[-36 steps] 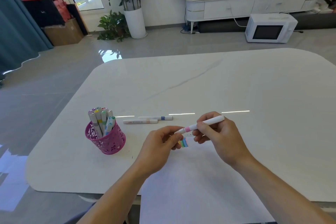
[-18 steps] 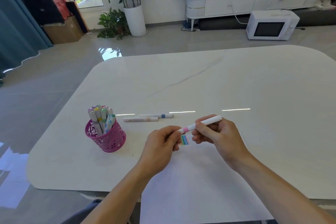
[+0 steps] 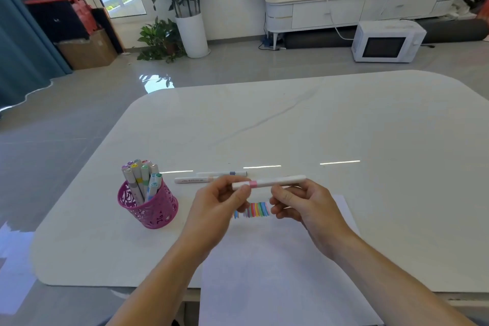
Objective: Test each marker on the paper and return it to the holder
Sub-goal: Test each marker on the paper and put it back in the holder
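White pink-banded marker (image 3: 268, 182) now level, raised; left hand (image 3: 219, 206) pinches cap end, right hand (image 3: 304, 206) grips barrel; colour strokes (image 3: 255, 209) uncovered.

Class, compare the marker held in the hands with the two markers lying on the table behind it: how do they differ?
The held marker is off the table, gripped by the left hand and right hand; the two loose markers lie flat on the table, untouched. The held marker has a pink band; one loose marker has a blue band, the other a peach tip. All are slim, white-bodied and roughly horizontal, outside the pink holder.
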